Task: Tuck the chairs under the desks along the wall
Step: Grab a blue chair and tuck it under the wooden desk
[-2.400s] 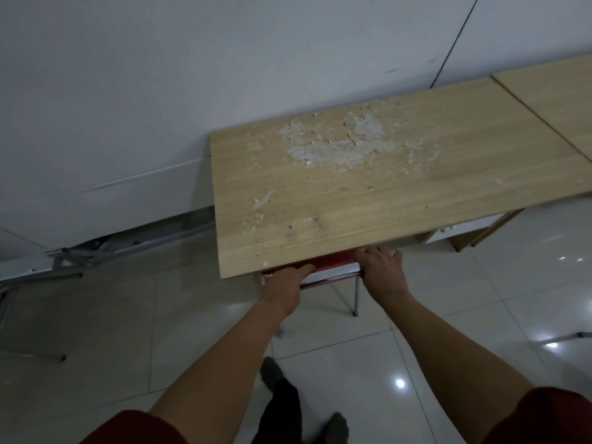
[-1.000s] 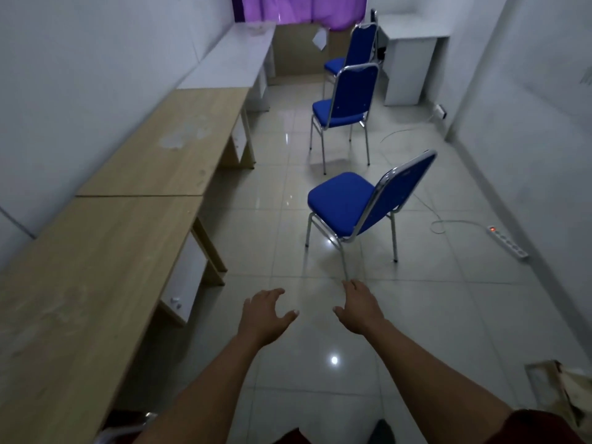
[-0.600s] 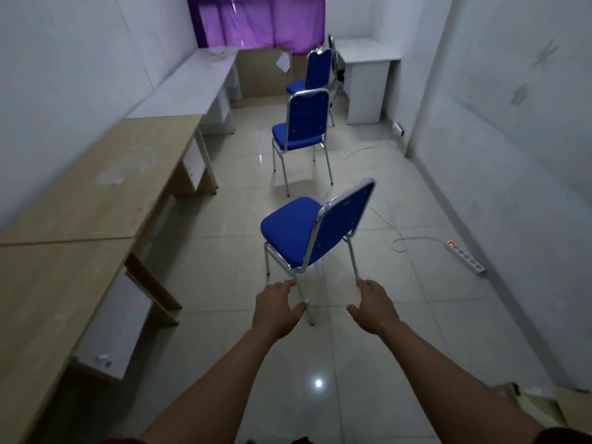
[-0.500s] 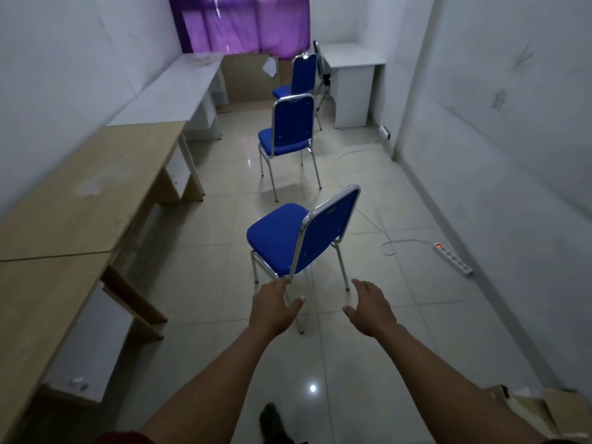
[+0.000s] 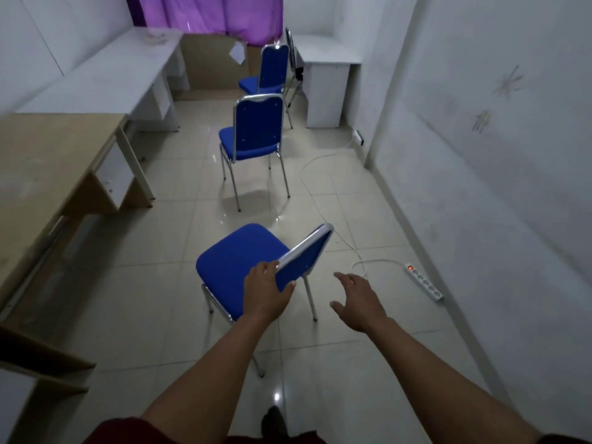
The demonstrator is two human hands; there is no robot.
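Observation:
A blue padded chair with a chrome frame stands on the tiled floor just ahead, its seat facing the desks on the left. My left hand grips the near end of its backrest. My right hand hovers open to the right of the backrest, not touching it. A second blue chair stands farther down the room, and a third blue chair beyond it. Wooden desks run along the left wall, followed by a white desk.
A white power strip with a lit switch and its cable lie on the floor by the right wall. A small white desk stands at the far right. Purple curtains hang at the far end. My foot shows at the bottom.
I turned away from the red chair tucked under the wooden desk and walked toward the nearest blue chair. My left hand has now closed on its backrest; my right hand stays open.

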